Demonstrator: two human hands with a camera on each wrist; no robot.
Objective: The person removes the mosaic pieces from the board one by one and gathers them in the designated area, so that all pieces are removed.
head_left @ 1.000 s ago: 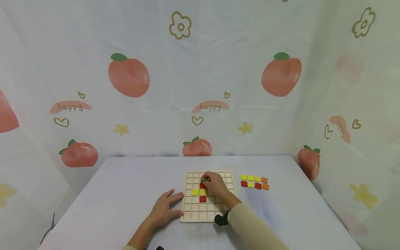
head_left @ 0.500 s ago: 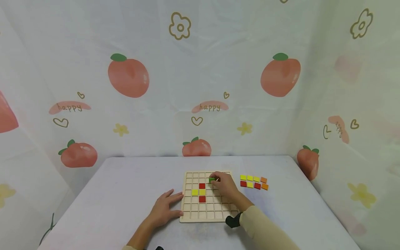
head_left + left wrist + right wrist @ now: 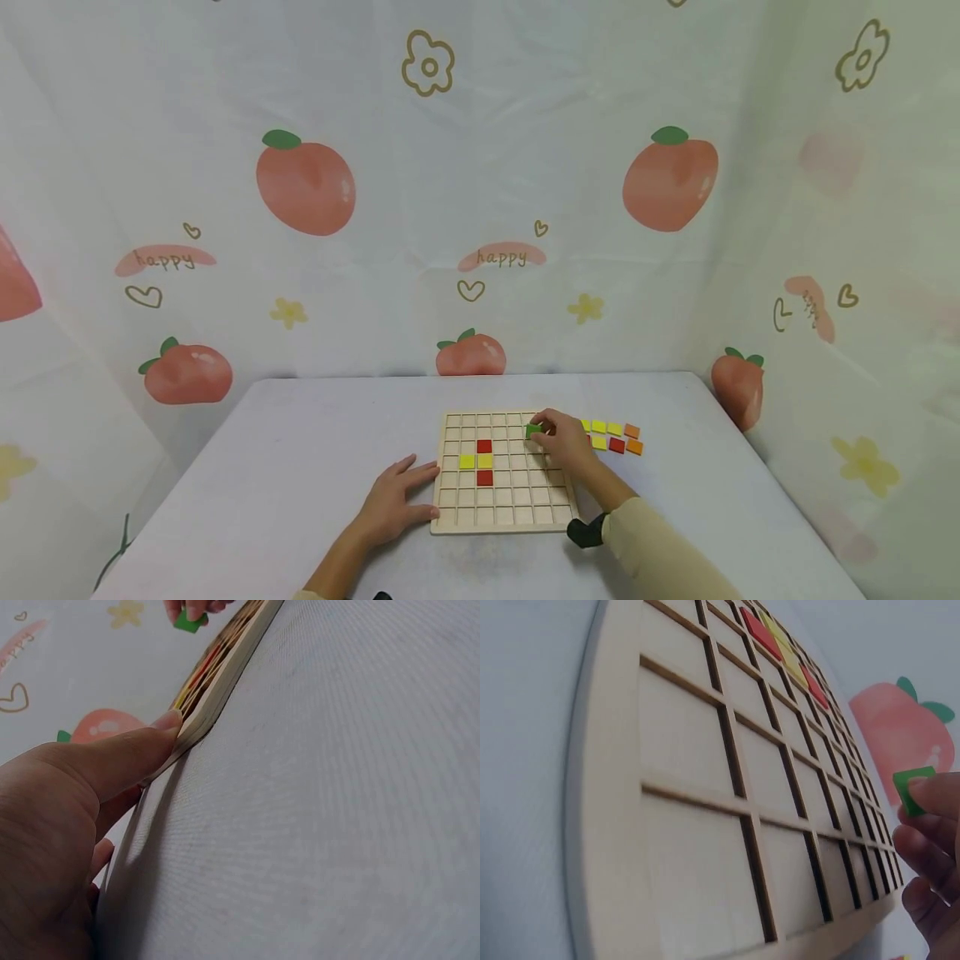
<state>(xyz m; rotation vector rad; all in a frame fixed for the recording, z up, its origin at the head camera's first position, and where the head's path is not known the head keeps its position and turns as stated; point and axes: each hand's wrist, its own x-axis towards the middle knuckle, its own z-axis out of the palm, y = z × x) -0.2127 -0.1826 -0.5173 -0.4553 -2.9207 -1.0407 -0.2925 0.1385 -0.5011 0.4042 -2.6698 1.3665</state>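
One square pale-wood board with a raised grid (image 3: 504, 528) lies on the white-covered table (image 3: 337, 433). Four tiles sit in its cells: two red square tiles (image 3: 484, 477) and two yellow square tiles (image 3: 484, 461). The yellow pair is side by side; the red ones occupy the cells just beyond and just nearer than the right-hand yellow. Beside the board's right edge are eight loose tiles in two rows: four loose yellow tiles (image 3: 598, 427), two loose red tiles (image 3: 617, 445) and two loose orange tiles (image 3: 634, 447). The right hand partly covers a yellow and a red one in the head view.

One green square tile (image 3: 533, 431) is in the grip of the right hand (image 3: 564, 442), pinched between thumb and fingertips on the hand's left side, over the far right part of the board. The left hand (image 3: 393, 502) grasps nothing; its fingers are spread against the board's left edge.

The left wrist view shows the left thumb tip touching the board's rim, and the green tile raised apart from the board. The right wrist view shows the green tile's thick side, which the head view does not make out.
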